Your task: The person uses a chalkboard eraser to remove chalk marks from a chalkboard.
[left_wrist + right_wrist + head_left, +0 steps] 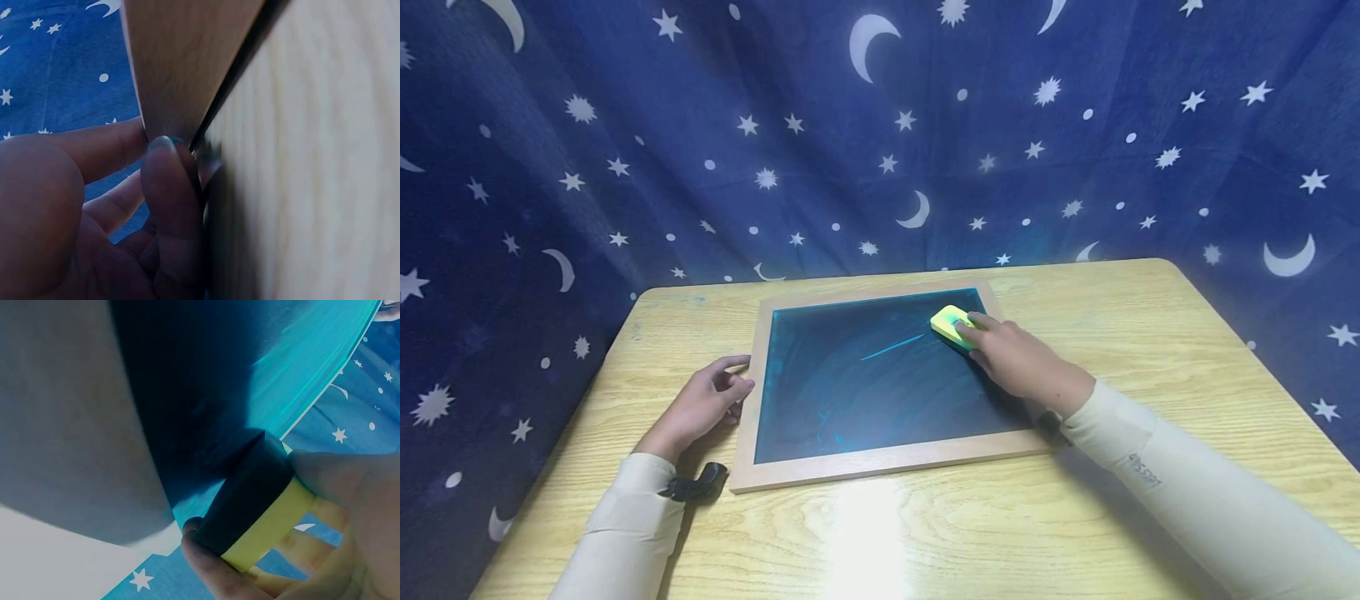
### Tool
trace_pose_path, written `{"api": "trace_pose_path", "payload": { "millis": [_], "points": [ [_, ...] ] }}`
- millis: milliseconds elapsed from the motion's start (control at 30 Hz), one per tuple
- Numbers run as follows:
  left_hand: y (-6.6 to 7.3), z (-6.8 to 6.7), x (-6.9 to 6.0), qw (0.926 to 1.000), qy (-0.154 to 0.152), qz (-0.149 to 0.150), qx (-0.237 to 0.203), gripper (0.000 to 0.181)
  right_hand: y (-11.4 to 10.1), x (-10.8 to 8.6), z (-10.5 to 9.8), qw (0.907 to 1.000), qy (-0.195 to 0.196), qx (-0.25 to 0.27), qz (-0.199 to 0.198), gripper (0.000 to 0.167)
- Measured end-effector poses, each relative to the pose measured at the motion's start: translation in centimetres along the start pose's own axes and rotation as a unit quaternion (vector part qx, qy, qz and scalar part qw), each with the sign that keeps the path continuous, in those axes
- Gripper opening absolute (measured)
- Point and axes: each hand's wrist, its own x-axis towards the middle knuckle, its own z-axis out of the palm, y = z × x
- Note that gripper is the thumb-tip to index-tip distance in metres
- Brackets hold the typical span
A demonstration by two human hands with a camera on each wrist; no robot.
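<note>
A wood-framed chalkboard [880,383] lies on the table, with a bright blue line across its middle and bluish smears. My right hand [1018,362] grips a yellow eraser [950,317] with a dark underside, on the board's upper right. In the right wrist view the eraser [256,503] sits between thumb and fingers, its dark side facing the board surface. At the frame's left side, my left hand [703,404] holds the edge with thumb and fingertips. The left wrist view shows the thumb against the frame's wooden side [181,69]; some fingertips are hidden.
The light wood table [1150,350] extends past the board on both sides and in front. A dark blue curtain [820,142] with moons and stars hangs behind and beside it. Black wrist straps [700,483] sit over the pale sleeves.
</note>
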Motion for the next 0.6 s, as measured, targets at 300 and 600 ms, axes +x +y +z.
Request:
{"api": "trace_pose_path", "payload": {
  "millis": [300, 600],
  "points": [
    [-0.1, 0.0, 0.0, 1.0, 0.004, 0.001, 0.008, 0.056, -0.2, 0.0, 0.3, 0.9999, 0.008, 0.001, -0.007, 0.044],
    [-0.4, 0.0, 0.1, 0.9999, 0.007, 0.004, 0.01, 0.056, -1.1, 0.3, 0.8, 0.9998, 0.007, 0.006, -0.016, 0.045]
  ]
}}
